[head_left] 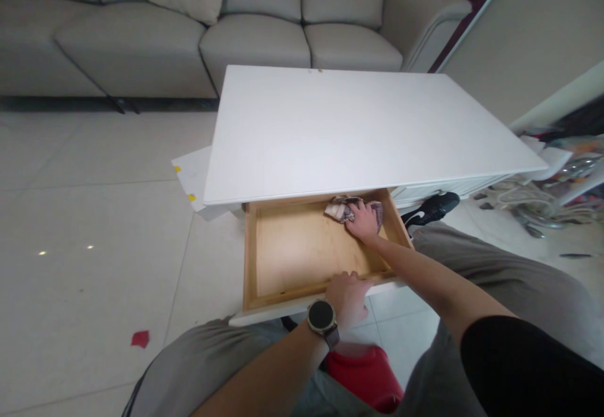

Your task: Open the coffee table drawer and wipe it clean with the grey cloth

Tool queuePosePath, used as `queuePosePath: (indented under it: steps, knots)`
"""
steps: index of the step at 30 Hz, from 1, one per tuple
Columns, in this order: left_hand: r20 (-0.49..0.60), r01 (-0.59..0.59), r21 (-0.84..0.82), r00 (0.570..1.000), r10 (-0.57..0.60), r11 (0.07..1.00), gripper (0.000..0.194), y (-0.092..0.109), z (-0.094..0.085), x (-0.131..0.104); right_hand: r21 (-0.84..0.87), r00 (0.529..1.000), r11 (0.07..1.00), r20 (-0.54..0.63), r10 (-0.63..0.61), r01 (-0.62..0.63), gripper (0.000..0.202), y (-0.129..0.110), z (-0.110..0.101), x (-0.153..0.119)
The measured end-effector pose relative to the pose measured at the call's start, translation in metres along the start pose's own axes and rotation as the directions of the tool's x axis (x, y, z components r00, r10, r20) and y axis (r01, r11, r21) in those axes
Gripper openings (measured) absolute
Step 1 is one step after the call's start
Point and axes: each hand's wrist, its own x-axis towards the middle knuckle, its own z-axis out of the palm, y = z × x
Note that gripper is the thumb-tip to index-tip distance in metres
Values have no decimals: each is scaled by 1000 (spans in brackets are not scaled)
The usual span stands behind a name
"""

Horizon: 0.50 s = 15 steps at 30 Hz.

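Note:
A wooden drawer (292, 247) with a white front is pulled out from under a white tabletop (368, 127). My right hand (363, 221) is inside it, near the back right corner, closed over a crumpled brown-and-white patterned cloth (338, 209). The cloth lies against the drawer's bottom and is partly covered by my fingers. At the drawer's front edge, my left hand (346, 297) hooks its fingers over the rim, with the thumb on the outside. A dark-faced watch (321, 315) is on my left wrist.
A grey sofa (255, 39) stands behind the table. Below me is a red stool or seat (365, 376) between my legs. My shoe (431, 209) is right of the drawer. Cables (523, 197) and clutter lie farther right. A red scrap (140, 339) lies on the tiles.

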Motion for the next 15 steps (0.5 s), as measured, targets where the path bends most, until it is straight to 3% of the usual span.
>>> queuePosePath:
  steps: [6,15]
  knots:
    - [-24,-49,-3,998,49,999,42,-1,-3,-1,-17,999,999,-4,33,-33,54,-10,0,-7]
    - [7,-17,23,1000,16,1000,46,5,-8,1,15,999,998,7,54,-54,54,-10,1,-7]
